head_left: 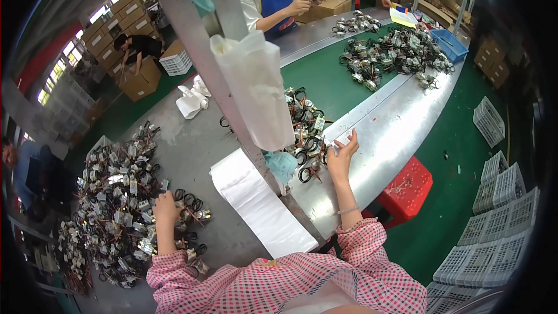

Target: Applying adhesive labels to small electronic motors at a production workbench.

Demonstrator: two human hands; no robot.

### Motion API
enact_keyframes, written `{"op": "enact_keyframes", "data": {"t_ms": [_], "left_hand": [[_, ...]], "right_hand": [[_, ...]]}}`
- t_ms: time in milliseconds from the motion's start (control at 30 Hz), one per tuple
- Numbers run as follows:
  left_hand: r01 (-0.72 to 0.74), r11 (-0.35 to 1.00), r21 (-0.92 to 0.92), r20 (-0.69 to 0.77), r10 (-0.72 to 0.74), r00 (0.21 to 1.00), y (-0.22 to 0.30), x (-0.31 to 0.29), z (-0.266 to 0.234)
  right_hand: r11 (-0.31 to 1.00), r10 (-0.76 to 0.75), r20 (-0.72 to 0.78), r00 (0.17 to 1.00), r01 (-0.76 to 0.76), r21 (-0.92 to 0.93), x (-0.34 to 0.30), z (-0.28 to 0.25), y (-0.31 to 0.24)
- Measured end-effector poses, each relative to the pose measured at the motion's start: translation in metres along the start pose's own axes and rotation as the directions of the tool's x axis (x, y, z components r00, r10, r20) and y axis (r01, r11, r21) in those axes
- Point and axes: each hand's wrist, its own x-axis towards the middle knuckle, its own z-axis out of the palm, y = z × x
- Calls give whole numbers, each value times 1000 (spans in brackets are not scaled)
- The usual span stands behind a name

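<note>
To the left, a large heap of small silver metal parts with black and reddish wires [125,218] covers the steel table. My left hand [167,208] is at the heap's right side, its fingers curled together around a small wired metal part [165,185] that shows at the fingertips. My right hand [344,156] is over the steel rim of the green conveyor belt [319,75], fingers spread and holding nothing visible. Just left of it, more of these wired parts [308,125] lie on the belt. A strip of white plastic bags [261,206] lies flat between my arms.
A steel post [218,52] with a hanging roll of translucent bags [256,93] rises ahead. More wired parts [401,52] and a blue tray [449,45] are farther along the belt. A red stool [407,189] and white crates [500,215] stand at right. Co-workers are across the belt.
</note>
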Motion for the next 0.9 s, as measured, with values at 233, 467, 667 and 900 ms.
{"op": "enact_keyframes", "data": {"t_ms": [233, 467, 667, 900], "left_hand": [[-126, 992, -8, -145, 124, 982, -21, 4, 4], [-155, 985, -78, -118, 145, 982, -21, 7, 5], [-287, 957, -32, -133, 280, 951, -6, 9, -8], [-255, 734, -629, -356, 19, 934, -15, 4, -36]], "right_hand": [[989, 70, 14, 997, -71, 132, -7, -5, -9], [981, 86, -50, 995, -76, 178, -4, -22, -24], [968, 101, -94, 990, -76, 237, -7, -30, -43], [934, 146, -125, 981, -95, 346, -10, -42, -56]]}}
